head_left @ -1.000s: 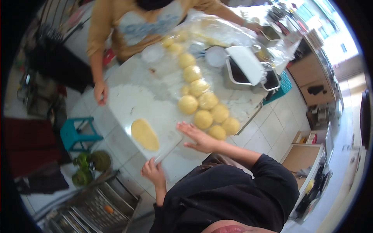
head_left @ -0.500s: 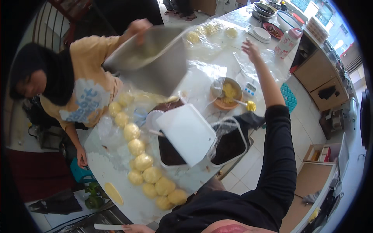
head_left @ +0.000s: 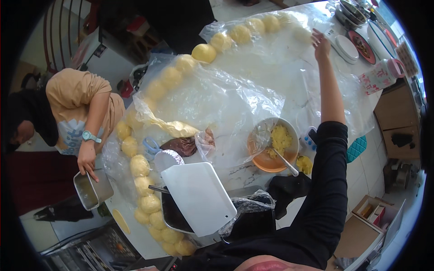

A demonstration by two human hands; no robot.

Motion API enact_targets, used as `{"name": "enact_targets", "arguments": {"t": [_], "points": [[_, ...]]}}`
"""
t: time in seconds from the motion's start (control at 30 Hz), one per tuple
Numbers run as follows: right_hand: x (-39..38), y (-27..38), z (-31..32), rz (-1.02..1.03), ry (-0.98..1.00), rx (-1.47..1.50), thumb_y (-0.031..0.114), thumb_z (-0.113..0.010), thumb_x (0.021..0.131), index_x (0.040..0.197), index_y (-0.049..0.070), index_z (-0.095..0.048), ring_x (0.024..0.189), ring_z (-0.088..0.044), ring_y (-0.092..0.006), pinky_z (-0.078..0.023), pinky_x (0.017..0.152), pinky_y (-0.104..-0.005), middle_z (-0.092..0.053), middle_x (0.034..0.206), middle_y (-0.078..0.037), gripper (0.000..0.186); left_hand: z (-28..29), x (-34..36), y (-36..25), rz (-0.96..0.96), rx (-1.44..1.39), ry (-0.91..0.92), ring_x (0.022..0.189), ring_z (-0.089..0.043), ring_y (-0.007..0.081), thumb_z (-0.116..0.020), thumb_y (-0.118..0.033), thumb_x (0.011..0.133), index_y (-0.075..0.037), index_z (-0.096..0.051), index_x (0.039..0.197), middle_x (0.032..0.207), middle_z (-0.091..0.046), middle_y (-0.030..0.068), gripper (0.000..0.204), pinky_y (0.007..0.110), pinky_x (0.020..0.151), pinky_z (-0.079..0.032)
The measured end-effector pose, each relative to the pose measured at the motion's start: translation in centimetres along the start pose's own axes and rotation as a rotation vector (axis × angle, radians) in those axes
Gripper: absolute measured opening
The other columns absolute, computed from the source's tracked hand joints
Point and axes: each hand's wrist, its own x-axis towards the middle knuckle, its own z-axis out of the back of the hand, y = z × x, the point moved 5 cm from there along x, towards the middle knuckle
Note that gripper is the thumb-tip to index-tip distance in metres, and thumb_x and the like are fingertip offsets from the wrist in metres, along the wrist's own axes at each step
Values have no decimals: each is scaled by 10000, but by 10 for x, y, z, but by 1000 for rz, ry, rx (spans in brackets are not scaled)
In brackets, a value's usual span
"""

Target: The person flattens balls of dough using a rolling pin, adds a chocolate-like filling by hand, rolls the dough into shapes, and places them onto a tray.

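My right hand [head_left: 320, 45] reaches over the far right of the table with its fingers apart and nothing visible in it. It is nearest the end of a row of yellow dough balls [head_left: 239, 34], beside a clear plastic sheet [head_left: 253, 90] that covers part of the row. Only a sliver of my left hand [head_left: 149, 268] shows at the lower edge, its fingers hidden. Close to my body, a white cutting board [head_left: 199, 196] lies across a dark-filled tin [head_left: 174, 210]. A bowl [head_left: 260, 158] of yellow filling with a spoon [head_left: 285, 162] stands at centre right.
At the left, a co-worker's hand [head_left: 87, 158] holds a metal tin [head_left: 92, 189] by the table edge. A white kitchen scale [head_left: 346, 49], a plate [head_left: 361, 47] and a pink-lidded bottle [head_left: 379, 77] stand far right. A brown piping bag [head_left: 181, 147] and blue scissors [head_left: 151, 145] lie mid-table.
The co-worker has brought the metal tin from above the table down to the left edge. My right hand stays stretched far out; my left hand, earlier on a white strip-shaped tool, has nearly left view.
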Motion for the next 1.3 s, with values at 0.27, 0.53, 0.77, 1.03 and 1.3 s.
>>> {"name": "enact_targets", "arguments": {"t": [0.27,0.53,0.77,1.03,1.3], "points": [[52,-11,6,263,-489,-1143,284,-595,688,1054,41,-542,1016,-484,-237,-395,848,-390,-573,998,-124,442,-1,6,18,65,-5,7,912,-532,280,-422,-348,868,14,-426,1142,1106,-485,183,454,331,720,-452],[45,-34,56,95,-338,-140,306,-585,718,1022,47,-553,869,-551,-248,-453,749,-331,-584,957,-101,400,30,39,53,154,-72,-42,879,-540,283,-400,-357,871,11,-411,1149,1098,-484,176,460,331,689,-461],[-70,23,116,-251,517,989,82,-682,623,1194,-58,-345,1172,-309,-394,-292,991,-472,-340,1245,-236,678,68,114,80,172,-332,-74,851,-548,286,-382,-364,875,8,-398,1156,1090,-484,170,466,331,661,-469],[-420,204,-44,-315,847,305,163,-636,692,1315,-29,-118,1239,-214,-377,-325,965,-453,-87,1382,-198,833,11,113,42,154,-477,-6,565,-443,132,-407,-416,871,-27,-454,1014,860,-521,87,417,247,482,-385],[-884,27,-238,-44,1686,-498,189,-694,645,1116,115,-518,1019,-491,-276,-355,890,-371,-523,1076,-131,508,-60,142,6,-551,-77,664,731,-522,115,-520,-203,849,-4,-491,1074,905,-571,60,301,259,613,-426]]}}
